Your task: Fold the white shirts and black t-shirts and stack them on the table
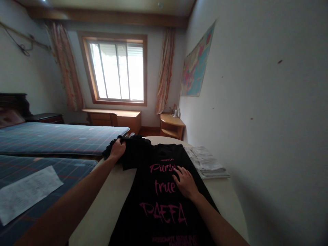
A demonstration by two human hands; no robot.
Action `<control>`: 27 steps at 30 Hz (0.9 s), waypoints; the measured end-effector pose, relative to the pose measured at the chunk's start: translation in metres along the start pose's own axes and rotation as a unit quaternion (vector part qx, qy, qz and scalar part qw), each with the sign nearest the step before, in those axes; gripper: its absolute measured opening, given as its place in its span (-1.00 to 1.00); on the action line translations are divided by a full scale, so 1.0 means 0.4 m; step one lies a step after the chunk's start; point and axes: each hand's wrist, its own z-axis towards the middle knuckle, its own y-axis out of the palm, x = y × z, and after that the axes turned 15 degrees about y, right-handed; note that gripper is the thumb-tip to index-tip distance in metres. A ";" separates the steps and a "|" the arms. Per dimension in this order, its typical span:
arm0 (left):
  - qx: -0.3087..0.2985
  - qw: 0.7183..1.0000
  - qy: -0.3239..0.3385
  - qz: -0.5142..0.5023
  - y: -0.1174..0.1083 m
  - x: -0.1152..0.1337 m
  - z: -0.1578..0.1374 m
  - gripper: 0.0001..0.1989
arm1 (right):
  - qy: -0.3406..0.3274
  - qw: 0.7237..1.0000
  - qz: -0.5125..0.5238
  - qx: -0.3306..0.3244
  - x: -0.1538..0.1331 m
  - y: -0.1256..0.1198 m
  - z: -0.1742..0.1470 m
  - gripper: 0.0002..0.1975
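Note:
A black T-shirt [156, 208] with pink lettering lies spread on a cream round table [102, 212]. My left hand [117, 149] grips the shirt's left sleeve, bunched near the table's far left edge. My right hand [186, 182] lies flat, fingers spread, on the chest of the shirt beside the pink words. Both forearms reach in from the bottom of the view.
A stack of folded pale cloth or papers [207, 162] sits on the table by the white wall at right. Two beds with blue plaid covers [58, 136] stand at left, one bearing a white paper [25, 193]. Wooden cabinets and a window lie beyond.

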 end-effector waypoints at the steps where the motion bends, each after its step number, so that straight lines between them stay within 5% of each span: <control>1: 0.013 1.000 -0.016 0.011 -0.020 -0.014 0.017 -0.64 | 0.000 1.000 -0.003 -0.001 0.000 0.001 0.000 -0.47; 5: 0.031 0.997 -0.054 0.038 -0.069 -0.070 0.042 -0.65 | 0.000 1.000 -0.025 0.001 -0.003 0.000 -0.003 -0.46; 11: 0.019 0.999 -0.037 0.027 -0.069 -0.102 0.023 -0.65 | 0.010 0.997 -0.073 0.005 -0.050 -0.023 0.015 -0.44; 18: 0.045 0.999 0.005 -0.004 -0.048 -0.041 0.038 -0.62 | -0.124 0.990 -0.019 -0.059 -0.219 0.007 0.103 -0.41; 27: 0.057 0.996 0.054 -0.046 -0.028 0.026 0.009 -0.67 | -0.149 0.976 0.083 -0.137 -0.432 0.091 0.249 -0.27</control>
